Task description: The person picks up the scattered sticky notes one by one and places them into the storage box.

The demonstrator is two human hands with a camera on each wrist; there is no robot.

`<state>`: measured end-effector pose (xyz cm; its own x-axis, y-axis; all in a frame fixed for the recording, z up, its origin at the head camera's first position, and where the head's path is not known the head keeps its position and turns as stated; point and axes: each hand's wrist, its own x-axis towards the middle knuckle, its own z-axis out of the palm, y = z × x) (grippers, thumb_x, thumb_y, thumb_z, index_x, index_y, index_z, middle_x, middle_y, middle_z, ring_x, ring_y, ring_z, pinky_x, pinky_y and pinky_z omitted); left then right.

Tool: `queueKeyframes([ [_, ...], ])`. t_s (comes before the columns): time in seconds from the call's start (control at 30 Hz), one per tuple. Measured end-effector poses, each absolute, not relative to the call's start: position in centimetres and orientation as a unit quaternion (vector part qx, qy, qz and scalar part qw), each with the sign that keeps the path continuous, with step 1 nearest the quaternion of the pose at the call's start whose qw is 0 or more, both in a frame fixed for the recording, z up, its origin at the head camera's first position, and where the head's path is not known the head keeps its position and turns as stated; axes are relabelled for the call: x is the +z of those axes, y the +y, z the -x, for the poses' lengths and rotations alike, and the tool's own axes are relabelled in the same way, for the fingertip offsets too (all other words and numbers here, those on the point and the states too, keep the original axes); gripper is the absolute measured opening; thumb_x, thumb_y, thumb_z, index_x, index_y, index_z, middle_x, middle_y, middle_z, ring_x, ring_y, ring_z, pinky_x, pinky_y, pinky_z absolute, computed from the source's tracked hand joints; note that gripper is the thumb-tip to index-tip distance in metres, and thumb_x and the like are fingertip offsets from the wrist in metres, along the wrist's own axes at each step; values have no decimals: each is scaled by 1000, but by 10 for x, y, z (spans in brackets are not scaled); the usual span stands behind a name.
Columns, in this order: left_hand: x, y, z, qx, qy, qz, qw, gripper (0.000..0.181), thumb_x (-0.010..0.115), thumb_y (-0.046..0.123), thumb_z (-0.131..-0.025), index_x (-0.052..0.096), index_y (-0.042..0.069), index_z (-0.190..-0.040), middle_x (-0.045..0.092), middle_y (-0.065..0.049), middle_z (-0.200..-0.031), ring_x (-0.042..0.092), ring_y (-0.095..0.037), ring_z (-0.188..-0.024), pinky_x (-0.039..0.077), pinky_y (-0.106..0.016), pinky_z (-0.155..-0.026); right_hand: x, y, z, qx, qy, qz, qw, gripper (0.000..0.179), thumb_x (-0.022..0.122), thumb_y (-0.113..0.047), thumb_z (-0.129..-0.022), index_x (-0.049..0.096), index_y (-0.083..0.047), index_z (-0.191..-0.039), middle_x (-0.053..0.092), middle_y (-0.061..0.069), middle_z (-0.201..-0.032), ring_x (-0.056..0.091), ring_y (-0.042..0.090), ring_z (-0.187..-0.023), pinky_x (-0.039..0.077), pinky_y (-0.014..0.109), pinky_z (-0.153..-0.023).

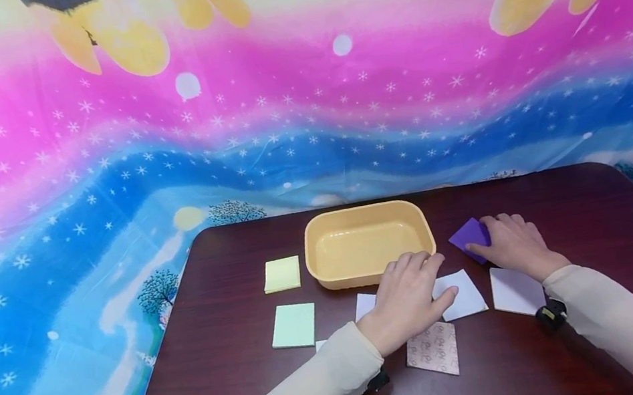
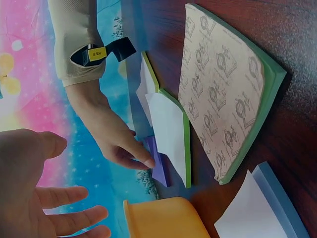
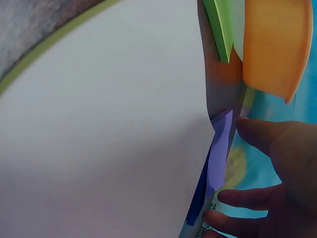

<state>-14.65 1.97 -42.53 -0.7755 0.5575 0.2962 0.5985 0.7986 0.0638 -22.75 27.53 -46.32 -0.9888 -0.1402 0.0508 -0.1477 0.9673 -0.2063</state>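
In the head view my right hand (image 1: 513, 240) reaches over a purple sticky-note pad (image 1: 470, 240) right of the tub, thumb across its near part and fingertips at its right edge. The right wrist view shows the purple pad (image 3: 219, 153) with thumb and fingers spread apart beside it. My left hand (image 1: 405, 296), fingers extended and holding nothing, hovers over the pads in front of the tub. Partly covered by it are a white-topped pad (image 1: 464, 295) and a pad with a printed backing (image 1: 435, 351). Another white-topped pad (image 1: 516, 291) lies below my right wrist.
A yellow plastic tub (image 1: 369, 247) stands at the table's back middle. Left of it lie a pale yellow pad (image 1: 281, 274) and a pale green pad (image 1: 294, 325). A patterned cloth (image 1: 304, 111) hangs behind the dark wooden table (image 1: 227, 385).
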Motion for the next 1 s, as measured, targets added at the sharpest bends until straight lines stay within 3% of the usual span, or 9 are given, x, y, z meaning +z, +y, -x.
queueKeyframes([
  [0.3,-428,23,146,-63,-937,316,136,52,59,55,-96,59,23,-137,67,5,-125,62,-13,-117,51,-30,-89,-465,276,230,102,-993,-67,5,80,72,-49,-86,55,16,-129,61,38,-115,55,54,-99,47,65,-75],
  [1.0,-433,25,146,-52,-937,314,141,51,58,57,-96,59,24,-136,67,7,-124,62,-12,-115,51,-28,-87,-466,279,234,114,-992,-59,0,82,78,-48,-81,56,16,-126,63,36,-107,57,50,-93,47,61,-72],
])
